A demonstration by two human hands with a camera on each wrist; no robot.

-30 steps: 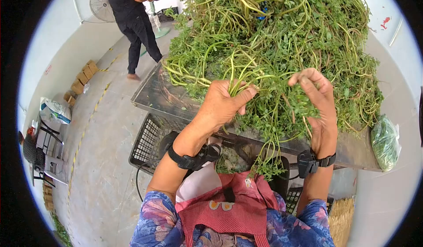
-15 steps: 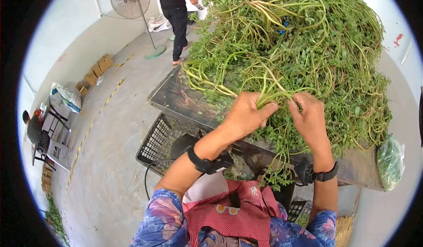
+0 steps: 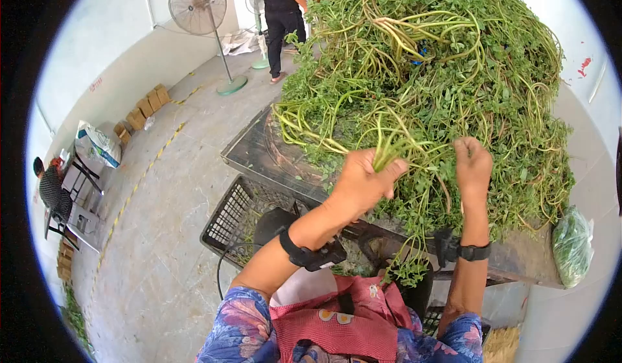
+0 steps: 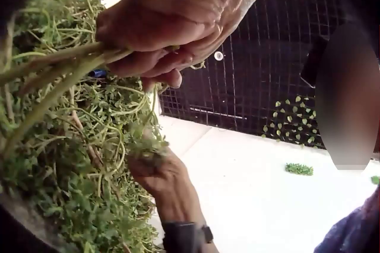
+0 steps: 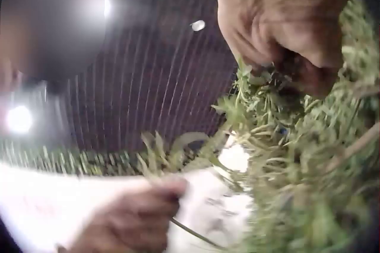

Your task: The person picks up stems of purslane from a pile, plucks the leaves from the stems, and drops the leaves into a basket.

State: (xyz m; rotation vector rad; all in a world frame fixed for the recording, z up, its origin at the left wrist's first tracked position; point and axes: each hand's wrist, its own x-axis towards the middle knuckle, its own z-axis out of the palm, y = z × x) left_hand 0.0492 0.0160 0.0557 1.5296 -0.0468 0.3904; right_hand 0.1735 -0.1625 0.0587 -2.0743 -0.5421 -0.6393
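My left hand (image 3: 366,181) grips a small bunch of green stems (image 3: 387,152), their ends sticking up above the thumb. In the left wrist view these thick stems (image 4: 56,72) run out to the left from between the fingers. Over the front of the pile, to the right of the bunch, is my right hand (image 3: 474,165) with its fingers curled. Leafy green tips (image 5: 261,90) show beneath those fingers in the right wrist view, pinched in them. Behind both hands rises a large heap of leafy greens (image 3: 447,84) on a dark table (image 3: 249,146).
A black plastic crate (image 3: 227,210) stands below the table's left side. At the right end of the table sits a clear bag of greens (image 3: 573,246). A standing fan (image 3: 197,3), a person in black (image 3: 282,13) and brown boxes (image 3: 144,107) are farther back.
My right hand came in to the stems beside the left hand, then drew away to the right. The left hand kept its bunch throughout. The person in black has walked farther off.
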